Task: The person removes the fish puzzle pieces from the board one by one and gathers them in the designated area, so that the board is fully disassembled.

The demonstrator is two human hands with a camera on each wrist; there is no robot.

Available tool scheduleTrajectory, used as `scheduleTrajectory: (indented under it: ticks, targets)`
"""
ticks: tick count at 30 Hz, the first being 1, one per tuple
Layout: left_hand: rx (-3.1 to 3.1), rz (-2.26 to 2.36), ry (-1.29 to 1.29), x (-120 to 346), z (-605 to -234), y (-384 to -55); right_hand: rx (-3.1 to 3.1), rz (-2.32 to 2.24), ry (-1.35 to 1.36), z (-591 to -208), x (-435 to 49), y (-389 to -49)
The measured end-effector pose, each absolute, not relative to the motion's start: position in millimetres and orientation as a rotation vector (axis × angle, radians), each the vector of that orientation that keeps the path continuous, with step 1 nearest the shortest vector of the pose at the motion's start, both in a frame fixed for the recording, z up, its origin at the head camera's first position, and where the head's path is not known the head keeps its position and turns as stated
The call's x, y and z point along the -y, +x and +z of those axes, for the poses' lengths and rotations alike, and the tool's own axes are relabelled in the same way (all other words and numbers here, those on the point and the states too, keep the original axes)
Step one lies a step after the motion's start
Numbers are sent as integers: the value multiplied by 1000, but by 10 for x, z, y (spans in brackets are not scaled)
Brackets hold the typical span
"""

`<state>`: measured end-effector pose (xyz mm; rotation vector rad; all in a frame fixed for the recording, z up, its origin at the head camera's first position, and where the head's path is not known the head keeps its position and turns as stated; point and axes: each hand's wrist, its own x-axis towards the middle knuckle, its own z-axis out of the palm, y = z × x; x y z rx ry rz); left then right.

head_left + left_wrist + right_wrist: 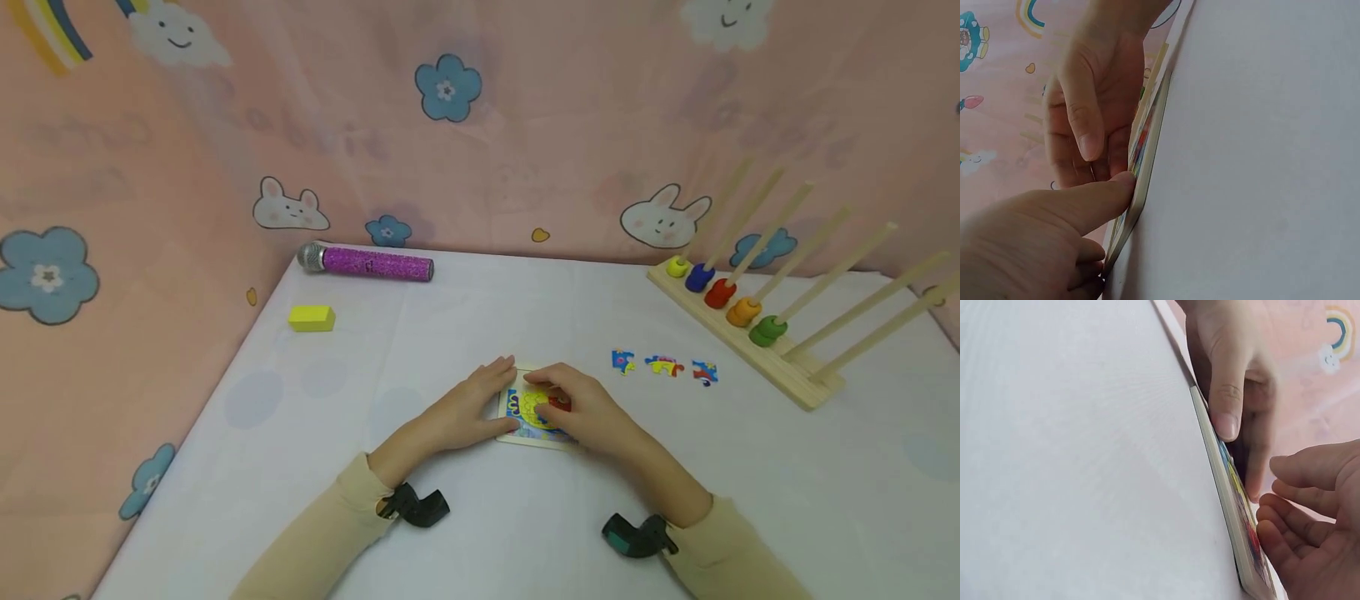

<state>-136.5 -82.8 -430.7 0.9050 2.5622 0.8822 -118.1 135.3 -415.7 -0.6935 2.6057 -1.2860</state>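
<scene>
Your puzzle board (pixel 534 442) lies flat on the white table (pixel 525 542), midway between its side edges and well in from the far one, with a yellow, red and blue picture inside a pale frame. Your left hand (pixel 471 410) rests along the board's left edge, its fingers straight and lying together, the thumb spread away from them and touching the frame near the board's near left corner. Your right hand (pixel 592 414) is over the board's right half, fingers loosely bent, thumb and forefinger parted over the picture; you cannot tell whether the hidden fingertips press a piece. Beyond that hand, toward the table's right side, three loose puzzle pieces (pixel 663 364) lie in a row, apart from one another. Near the far right corner a wooden counting rack (pixel 738 329) stands at a slant, with coloured rings round five of its rods. By the far left corner lies a purple microphone (pixel 375 263), and a yellow block (pixel 311 317) sits just nearer you, beside the left edge.
</scene>
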Motion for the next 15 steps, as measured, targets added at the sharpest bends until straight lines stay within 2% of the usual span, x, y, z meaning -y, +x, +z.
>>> scheduleTrajectory:
  ticks: [15]
  targets:
    - [-2614,827,940,844,-4354,-1362,-2779,-1104,-774,-4305,-1231,-1146]
